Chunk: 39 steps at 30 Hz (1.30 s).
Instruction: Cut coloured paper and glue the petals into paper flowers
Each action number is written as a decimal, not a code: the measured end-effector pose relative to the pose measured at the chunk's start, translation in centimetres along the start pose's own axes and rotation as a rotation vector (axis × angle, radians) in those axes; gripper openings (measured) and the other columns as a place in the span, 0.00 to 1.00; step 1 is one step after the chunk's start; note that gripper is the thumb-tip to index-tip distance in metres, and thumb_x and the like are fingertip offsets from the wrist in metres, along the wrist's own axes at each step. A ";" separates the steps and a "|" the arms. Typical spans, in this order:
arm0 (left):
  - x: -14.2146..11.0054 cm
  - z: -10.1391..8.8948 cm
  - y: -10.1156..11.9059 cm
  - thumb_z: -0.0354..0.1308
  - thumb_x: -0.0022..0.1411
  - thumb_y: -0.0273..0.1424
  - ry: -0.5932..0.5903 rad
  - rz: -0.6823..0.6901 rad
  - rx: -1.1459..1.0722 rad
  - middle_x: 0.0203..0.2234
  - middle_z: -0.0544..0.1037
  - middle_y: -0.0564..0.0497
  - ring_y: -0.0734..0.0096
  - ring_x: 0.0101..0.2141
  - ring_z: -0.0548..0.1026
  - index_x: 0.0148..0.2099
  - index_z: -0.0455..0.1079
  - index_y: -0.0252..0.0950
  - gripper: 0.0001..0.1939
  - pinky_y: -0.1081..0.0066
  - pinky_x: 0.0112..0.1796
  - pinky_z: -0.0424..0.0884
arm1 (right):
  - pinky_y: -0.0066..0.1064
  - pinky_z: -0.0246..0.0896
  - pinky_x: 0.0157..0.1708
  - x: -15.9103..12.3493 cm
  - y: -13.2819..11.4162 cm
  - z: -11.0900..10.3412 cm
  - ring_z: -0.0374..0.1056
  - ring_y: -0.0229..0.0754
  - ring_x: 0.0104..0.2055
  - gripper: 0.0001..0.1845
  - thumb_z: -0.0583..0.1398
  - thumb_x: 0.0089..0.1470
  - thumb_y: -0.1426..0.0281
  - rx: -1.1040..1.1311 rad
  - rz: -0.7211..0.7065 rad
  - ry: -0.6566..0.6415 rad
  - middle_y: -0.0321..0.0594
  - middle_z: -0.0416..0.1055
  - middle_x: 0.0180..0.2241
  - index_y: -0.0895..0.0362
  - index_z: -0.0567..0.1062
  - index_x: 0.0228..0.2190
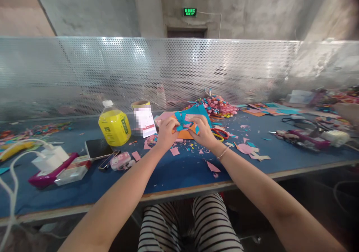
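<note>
A small blue and pink paper piece (183,118) is held up over the middle of the table between my two hands. The fingers of my left hand (167,132) pinch its left side. On its right side my right hand (204,133) grips with thumb and fingers closed. Just behind lies a blue sheet (204,111), and an orange sheet (185,134) shows beneath the hands. The scissors (221,133), with red and yellow showing at the handles, lie right of my right hand, partly hidden. How the held piece is folded is too small to make out.
Behind the hands rises a heap of paper scraps (217,106). To the left stand a lit phone (147,123), a yellow bottle (114,126) and a purple power strip (42,179) with cables. More sheets (269,109) lie right, before a perforated metal screen (179,64).
</note>
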<state>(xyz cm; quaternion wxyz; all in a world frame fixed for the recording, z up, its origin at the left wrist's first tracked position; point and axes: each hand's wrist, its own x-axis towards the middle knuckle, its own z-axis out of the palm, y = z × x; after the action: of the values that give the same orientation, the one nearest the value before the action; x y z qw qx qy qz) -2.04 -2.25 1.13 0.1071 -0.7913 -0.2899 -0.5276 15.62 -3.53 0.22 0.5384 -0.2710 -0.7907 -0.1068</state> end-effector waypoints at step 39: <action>-0.4 -0.2 -1.4 0.64 0.40 0.30 -0.399 -0.850 -0.181 0.22 0.73 0.50 0.67 0.25 0.71 0.23 0.67 0.36 0.07 0.70 0.28 0.66 | 0.33 0.61 0.27 -1.7 8.1 -3.9 0.69 0.50 0.29 0.07 0.62 0.36 0.71 -0.476 1.024 -0.857 0.53 0.72 0.27 0.63 0.74 0.22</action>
<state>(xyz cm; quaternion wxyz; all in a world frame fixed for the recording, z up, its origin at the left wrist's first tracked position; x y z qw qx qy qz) -3.16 -1.34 0.69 -0.2451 -0.6946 -0.5556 -0.3855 23.58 0.90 -0.83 0.0886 -0.7374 -0.6612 0.1058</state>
